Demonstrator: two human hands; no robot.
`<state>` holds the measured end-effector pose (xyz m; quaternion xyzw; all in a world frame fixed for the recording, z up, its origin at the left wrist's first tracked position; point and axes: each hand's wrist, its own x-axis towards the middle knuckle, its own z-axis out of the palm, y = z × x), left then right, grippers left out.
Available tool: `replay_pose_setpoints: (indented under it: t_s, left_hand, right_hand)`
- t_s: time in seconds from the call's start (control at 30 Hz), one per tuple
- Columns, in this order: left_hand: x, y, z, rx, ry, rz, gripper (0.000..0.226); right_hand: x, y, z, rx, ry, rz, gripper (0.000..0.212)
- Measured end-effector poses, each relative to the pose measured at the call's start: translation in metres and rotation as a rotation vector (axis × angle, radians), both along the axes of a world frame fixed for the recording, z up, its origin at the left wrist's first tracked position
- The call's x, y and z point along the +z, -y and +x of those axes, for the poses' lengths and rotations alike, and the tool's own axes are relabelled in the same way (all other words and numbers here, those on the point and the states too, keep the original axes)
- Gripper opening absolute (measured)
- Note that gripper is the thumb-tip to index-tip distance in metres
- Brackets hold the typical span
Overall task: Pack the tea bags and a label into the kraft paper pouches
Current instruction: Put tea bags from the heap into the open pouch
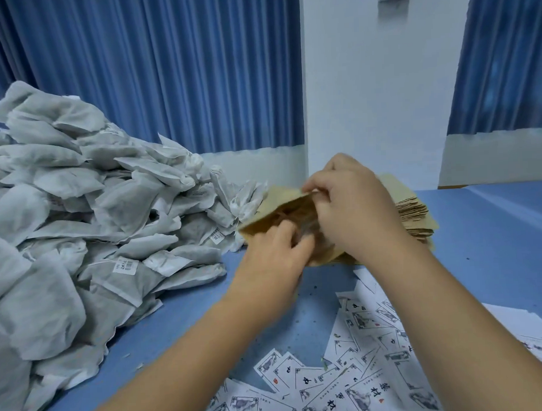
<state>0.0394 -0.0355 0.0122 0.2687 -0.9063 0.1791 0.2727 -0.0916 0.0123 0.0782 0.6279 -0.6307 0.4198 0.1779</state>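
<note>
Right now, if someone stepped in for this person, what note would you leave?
Left hand grips the lower lip of a kraft pouch; right hand pinches the upper lip, mouth held open over the pouch stack.
Tea bags heaped at left, labels scattered nearest the person on the blue table.
Pouch contents too blurred to tell. No finished pouch is in view.
Left: put in tea bags and a label, then the other pouches.

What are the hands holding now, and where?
One brown kraft paper pouch: right hand pinches its mouth's upper edge, left hand grips the lower edge.
</note>
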Motion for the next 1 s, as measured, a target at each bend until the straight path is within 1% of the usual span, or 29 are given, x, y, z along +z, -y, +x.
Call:
replay_pose_setpoints:
  t_s: [0.07, 0.1, 0.13, 0.17, 0.23, 0.3, 0.33, 0.37, 0.43, 0.47, 0.5, 0.6, 0.67, 0.77, 0.9, 0.93, 1.0]
  left_hand:
    - [-0.018, 0.001, 0.014, -0.048, 0.083, 0.107, 0.037]
    - [-0.022, 0.000, 0.023, -0.104, 0.084, 0.135, 0.038]
    - [-0.022, -0.003, 0.032, -0.159, 0.044, 0.157, 0.035]
    - [-0.021, -0.003, 0.041, -0.194, -0.034, 0.147, 0.032]
    - [-0.017, 0.005, 0.060, -0.161, -0.239, 0.070, 0.027]
    - [-0.014, 0.020, 0.080, 0.033, -0.353, 0.120, 0.018]
    - [-0.017, 0.030, 0.089, 0.170, -0.327, 0.198, 0.014]
    - [-0.024, 0.039, 0.097, 0.307, -0.253, 0.280, 0.017]
    - [-0.042, 0.055, 0.106, 0.495, -0.023, 0.415, 0.036]
    - [-0.049, 0.061, 0.107, 0.541, 0.042, 0.433, 0.042]
    - [-0.054, 0.065, 0.106, 0.574, 0.069, 0.406, 0.046]
    - [-0.059, 0.078, 0.102, 0.662, 0.048, 0.283, 0.058]
    - [-0.061, 0.082, 0.102, 0.719, 0.005, 0.318, 0.055]
    - [-0.066, 0.086, 0.105, 0.707, -0.029, 0.340, 0.041]
    - [-0.061, 0.084, 0.106, 0.620, -0.029, 0.233, 0.031]
    - [-0.060, 0.081, 0.107, 0.577, -0.033, 0.209, 0.028]
    - [-0.057, 0.073, 0.108, 0.418, -0.059, 0.189, 0.024]
  right_hand:
    - [-0.005, 0.003, 0.005, 0.003, -0.044, 0.103, 0.025]
    - [-0.007, 0.004, 0.008, 0.005, -0.062, 0.123, 0.024]
    - [-0.008, 0.005, 0.009, 0.006, -0.075, 0.129, 0.024]
    - [-0.008, 0.005, 0.010, 0.005, -0.077, 0.128, 0.024]
    - [-0.009, 0.006, 0.008, -0.004, -0.070, 0.131, 0.026]
    - [-0.009, 0.006, 0.006, -0.017, -0.079, 0.153, 0.026]
    - [-0.010, 0.006, 0.007, -0.021, -0.084, 0.161, 0.026]
    - [-0.010, 0.006, 0.008, -0.019, -0.086, 0.167, 0.026]
    - [-0.011, 0.007, 0.011, -0.007, -0.087, 0.175, 0.026]
    - [-0.011, 0.007, 0.012, -0.001, -0.088, 0.178, 0.026]
    - [-0.011, 0.007, 0.013, 0.002, -0.088, 0.180, 0.026]
    - [-0.011, 0.007, 0.012, 0.018, -0.071, 0.189, 0.026]
    - [-0.010, 0.007, 0.010, 0.031, -0.056, 0.199, 0.026]
    - [-0.008, 0.004, 0.010, 0.051, -0.028, 0.214, 0.025]
    - [-0.006, 0.000, 0.008, 0.058, 0.008, 0.230, 0.026]
    - [-0.005, -0.001, 0.007, 0.058, 0.016, 0.231, 0.026]
    - [-0.003, -0.003, 0.006, 0.060, 0.025, 0.235, 0.027]
